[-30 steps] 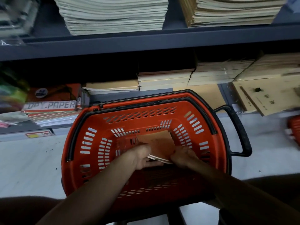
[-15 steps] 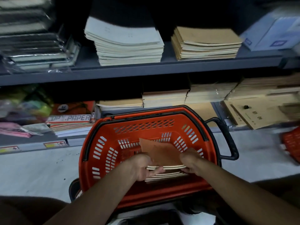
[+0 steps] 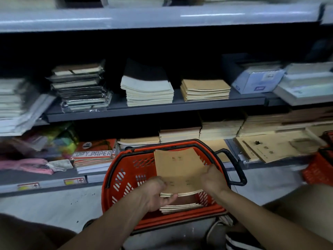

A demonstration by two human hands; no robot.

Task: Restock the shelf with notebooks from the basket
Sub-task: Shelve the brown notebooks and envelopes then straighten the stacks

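Both hands, left hand (image 3: 155,193) and right hand (image 3: 213,181), grip a thin stack of brown paper notebooks (image 3: 177,170) above the red plastic basket (image 3: 126,177). More lie below, maybe four. They look light and floppy, so hold both side edges.

"COPY.PAPER" — printed on paper ream (image 3: 93,153), lower shelf (image 3: 54,177).

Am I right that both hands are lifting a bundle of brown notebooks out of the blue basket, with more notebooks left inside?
Not quite: the basket is red-orange, not blue, as the head view shows. The rest holds: the left hand and right hand hold the brown notebooks above it, and more notebooks lie inside.
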